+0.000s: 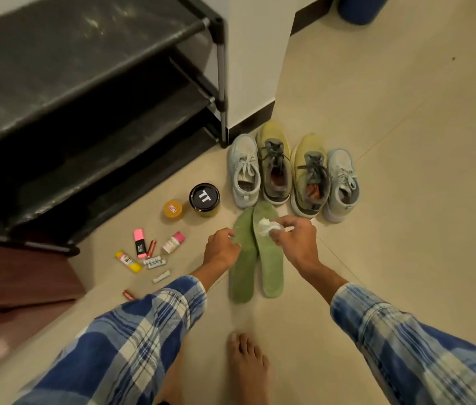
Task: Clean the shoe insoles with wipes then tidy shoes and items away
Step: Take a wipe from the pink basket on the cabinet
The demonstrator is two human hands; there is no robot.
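We see 2 insoles lying near-to-far. Right hand pinches wipe over far end of right insole; left hand touches left insole, grip unclear.

**One head-worn wide-angle view, looking forward and steeply down at the floor.**

The camera sits close above the person's own arms. The left sleeve and right sleeve enter from the bottom edge. The left hand and right hand lie near mid-frame, a bare foot shows directly below, and the shoe rack fills the upper left.
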